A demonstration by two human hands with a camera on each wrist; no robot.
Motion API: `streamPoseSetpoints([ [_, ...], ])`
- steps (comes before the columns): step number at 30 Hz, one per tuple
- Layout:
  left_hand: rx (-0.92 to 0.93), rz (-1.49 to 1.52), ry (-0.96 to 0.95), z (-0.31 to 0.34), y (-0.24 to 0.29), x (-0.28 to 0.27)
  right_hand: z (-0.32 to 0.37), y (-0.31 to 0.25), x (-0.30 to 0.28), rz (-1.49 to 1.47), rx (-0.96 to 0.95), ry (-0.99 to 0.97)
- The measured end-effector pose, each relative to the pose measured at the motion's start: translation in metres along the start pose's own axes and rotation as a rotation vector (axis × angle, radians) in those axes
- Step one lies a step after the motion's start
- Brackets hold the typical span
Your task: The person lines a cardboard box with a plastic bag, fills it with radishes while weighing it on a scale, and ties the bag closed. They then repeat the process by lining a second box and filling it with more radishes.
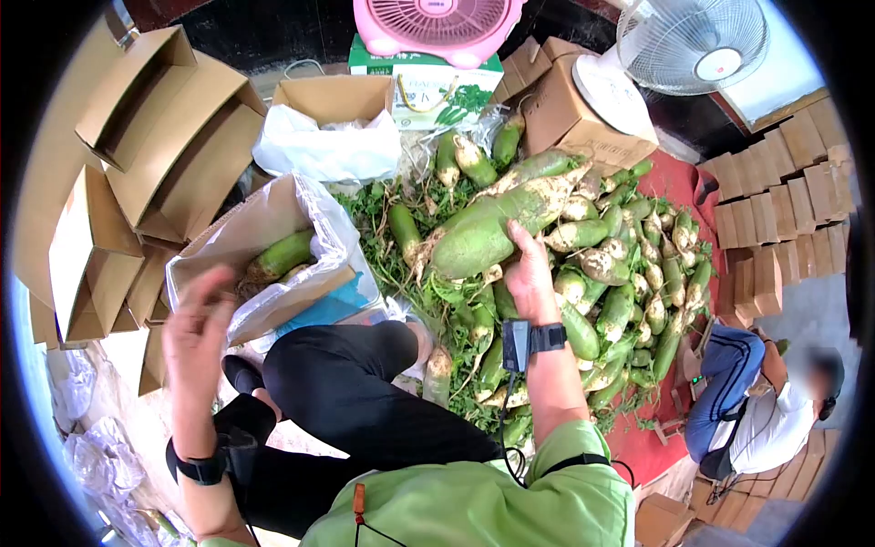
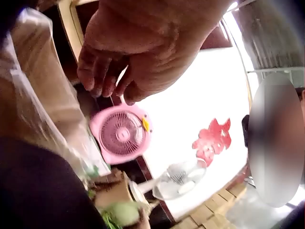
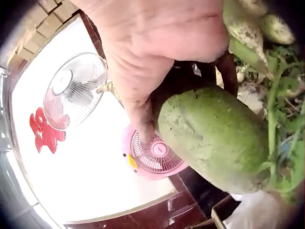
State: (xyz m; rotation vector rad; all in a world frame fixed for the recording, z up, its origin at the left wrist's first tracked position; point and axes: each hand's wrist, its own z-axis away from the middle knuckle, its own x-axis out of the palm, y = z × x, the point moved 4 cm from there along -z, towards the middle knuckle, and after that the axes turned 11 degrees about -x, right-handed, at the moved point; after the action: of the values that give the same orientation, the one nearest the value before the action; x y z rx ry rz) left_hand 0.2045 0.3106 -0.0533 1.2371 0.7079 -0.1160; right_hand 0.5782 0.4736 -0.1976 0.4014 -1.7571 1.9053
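My right hand (image 1: 532, 281) grips a big green radish (image 1: 474, 248) over the left part of the radish heap. In the right wrist view the thumb and fingers curl round the green radish (image 3: 214, 138), with several fingers partly hidden behind it. My left hand (image 1: 193, 333), blurred in the head view, is by the near left side of a plastic-lined cardboard box (image 1: 339, 219). Inside that box lies a green radish (image 1: 284, 255). The left wrist view shows the left hand (image 2: 143, 52) with loosely bent fingers and nothing held.
A large heap of radishes (image 1: 615, 314) with leafy greens covers the red cloth (image 1: 629, 447). Empty cartons (image 1: 173, 137) are stacked at the left. Another lined box (image 1: 333, 150), a pink fan (image 1: 437, 18) and a white fan (image 1: 693, 46) stand behind. A person (image 1: 761, 410) sits at the right.
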Motion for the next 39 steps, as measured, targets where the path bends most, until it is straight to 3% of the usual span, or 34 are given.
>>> streamPoseSetpoints([
  [3, 0.085, 0.049, -0.246, 0.010, 0.045, 0.057, 0.005, 0.001, 0.007, -0.112, 0.043, 0.027],
  [5, 0.157, -0.073, -0.383, 0.007, 0.057, 0.094, 0.012, -0.004, 0.020, -0.168, 0.021, 0.002],
  [9, -0.468, 0.556, -0.708, 0.006, 0.053, 0.171, 0.023, -0.015, 0.038, -0.243, 0.007, -0.035],
  [10, -0.470, 0.655, -0.854, 0.005, 0.052, 0.181, 0.025, -0.020, 0.041, -0.226, 0.003, -0.019],
  [14, -0.572, 0.594, -0.893, 0.016, 0.047, 0.200, 0.031, -0.030, 0.042, -0.168, 0.006, -0.012],
  [19, -0.482, 0.358, -0.783, 0.026, 0.024, 0.225, 0.041, -0.017, 0.027, -0.013, 0.060, -0.017],
  [22, -0.632, 0.300, -0.755, 0.035, 0.020, 0.234, 0.046, -0.010, 0.012, 0.019, 0.061, 0.024],
  [24, -0.543, 0.164, -0.749, 0.035, 0.007, 0.247, 0.047, -0.013, 0.005, 0.031, 0.060, 0.073],
  [25, -0.250, -0.002, -0.669, 0.035, 0.010, 0.249, 0.044, -0.014, 0.000, 0.018, 0.068, 0.068],
  [27, 0.027, -0.172, -0.630, 0.037, 0.019, 0.254, 0.039, -0.021, -0.009, 0.024, 0.087, 0.051],
  [28, 0.026, -0.168, -0.629, 0.038, 0.022, 0.253, 0.038, -0.025, -0.012, 0.026, 0.083, 0.069],
  [30, 0.240, -0.347, -0.692, 0.047, 0.034, 0.253, 0.035, -0.040, -0.013, 0.078, 0.068, 0.019],
  [31, 0.410, -0.332, -0.753, 0.055, 0.035, 0.260, 0.035, -0.049, -0.012, 0.117, 0.061, -0.001],
  [33, 0.603, -0.043, -0.546, 0.063, 0.048, 0.263, 0.031, -0.064, -0.008, 0.221, 0.043, -0.116],
  [35, 0.598, 0.019, -0.553, 0.054, 0.048, 0.267, 0.027, -0.066, -0.018, 0.340, 0.021, -0.106],
  [36, 0.194, -0.264, -0.829, 0.052, 0.064, 0.257, 0.026, -0.069, -0.019, 0.344, 0.018, -0.103],
  [37, 0.194, -0.262, -0.830, 0.055, 0.061, 0.257, 0.027, -0.071, -0.018, 0.339, 0.048, -0.109],
  [39, 0.249, -0.707, -0.911, 0.063, 0.043, 0.260, 0.027, -0.074, -0.017, 0.333, 0.082, -0.120],
])
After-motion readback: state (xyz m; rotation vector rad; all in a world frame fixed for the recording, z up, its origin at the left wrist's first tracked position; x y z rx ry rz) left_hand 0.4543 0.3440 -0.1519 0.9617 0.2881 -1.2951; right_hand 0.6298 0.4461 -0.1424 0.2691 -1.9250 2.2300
